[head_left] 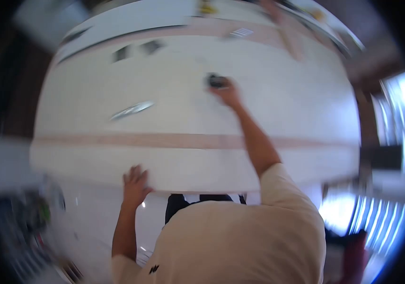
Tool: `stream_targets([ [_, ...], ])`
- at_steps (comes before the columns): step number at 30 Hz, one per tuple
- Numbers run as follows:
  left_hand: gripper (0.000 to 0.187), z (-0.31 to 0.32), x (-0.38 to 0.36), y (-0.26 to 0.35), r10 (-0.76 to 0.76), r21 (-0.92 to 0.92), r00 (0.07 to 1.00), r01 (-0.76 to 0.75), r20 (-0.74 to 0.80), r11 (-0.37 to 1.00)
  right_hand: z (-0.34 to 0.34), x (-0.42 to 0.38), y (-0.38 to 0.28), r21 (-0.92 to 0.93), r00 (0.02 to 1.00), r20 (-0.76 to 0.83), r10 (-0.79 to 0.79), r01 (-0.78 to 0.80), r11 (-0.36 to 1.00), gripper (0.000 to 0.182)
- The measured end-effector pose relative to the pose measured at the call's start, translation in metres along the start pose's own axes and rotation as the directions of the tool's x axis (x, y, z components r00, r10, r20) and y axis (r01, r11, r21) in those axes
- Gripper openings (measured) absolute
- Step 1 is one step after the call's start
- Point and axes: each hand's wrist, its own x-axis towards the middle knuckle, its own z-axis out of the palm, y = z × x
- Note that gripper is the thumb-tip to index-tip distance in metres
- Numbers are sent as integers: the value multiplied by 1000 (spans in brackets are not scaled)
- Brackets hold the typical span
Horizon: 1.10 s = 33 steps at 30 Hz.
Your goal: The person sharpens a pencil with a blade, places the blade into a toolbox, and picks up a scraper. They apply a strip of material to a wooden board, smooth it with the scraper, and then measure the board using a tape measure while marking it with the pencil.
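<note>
My right hand (227, 93) reaches far over a large white board (174, 104) and is closed around a small black object (215, 80). Motion blur hides what kind of object it is. My left hand (136, 184) lies at the near edge of the board, fingers spread, holding nothing. Between the hands and farther left, a long, narrow, silvery item (132, 110) rests on the board; blur keeps me from naming it.
Two small dark pieces (151, 46) lie toward the far left of the board. A pinkish-tan strip (164, 140) crosses it near the front. A pale grey patterned piece (241, 32) and a yellow item (207, 7) are at the back.
</note>
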Motion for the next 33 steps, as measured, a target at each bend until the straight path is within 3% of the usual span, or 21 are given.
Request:
stream_targets([
  [2, 73, 7, 0, -5, 114, 42, 993, -115, 20, 992, -17, -82, -21, -99, 999, 19, 27, -25, 995, 73],
  [3, 71, 8, -2, -4, 179, 31, 984, -179, 21, 983, -29, -122, -28, 41, 991, 93, 95, -99, 994, 75],
  [5, 67, 3, 4, -14, 296, 17, 955, -296, 4, 955, -47, -187, -48, 19, 992, 93, 80, -82, 996, 73],
  [6, 65, 8, 1, -17, 343, 8, 939, -343, -25, 939, -65, -223, -64, 65, 977, 177, 121, -134, 989, 72],
  [7, 63, 9, 1, -21, 393, 18, 919, -393, -26, 919, -71, -259, -69, 54, 980, 104, 167, -173, 983, 71],
  [8, 62, 12, 1, -29, 425, 23, 905, -425, -27, 905, -74, -289, -76, 159, 974, 73, 217, -226, 961, 70],
  [11, 59, 25, 5, -52, 498, 33, 866, -497, -53, 867, -68, -356, -73, 148, 949, -89, 304, -289, 946, 70],
  [15, 55, 32, 17, -55, 523, 12, 849, -523, -76, 852, -76, -405, -74, 206, 880, -179, 440, -404, 891, 71],
  [19, 53, 34, 10, -47, 526, -3, 847, -528, -78, 849, -71, -451, -90, 177, 865, -254, 433, -398, 900, 72],
  [24, 50, 29, 5, -37, 496, 20, 868, -495, -34, 869, -44, -462, -93, -21, 938, -180, 296, -305, 952, 75],
  [28, 50, 9, -5, -16, 442, 22, 896, -443, 27, 896, -36, -455, -114, -52, 967, -38, 251, -252, 966, 73],
  [31, 52, 11, -2, -6, 604, -110, 766, -635, -221, 765, -40, -452, -118, -136, 987, 11, 160, -157, 978, 73],
  [33, 60, -27, -23, 55, 739, -109, 620, -780, -263, 616, -39, -448, -115, -187, 994, 69, 81, -67, 980, 70],
])
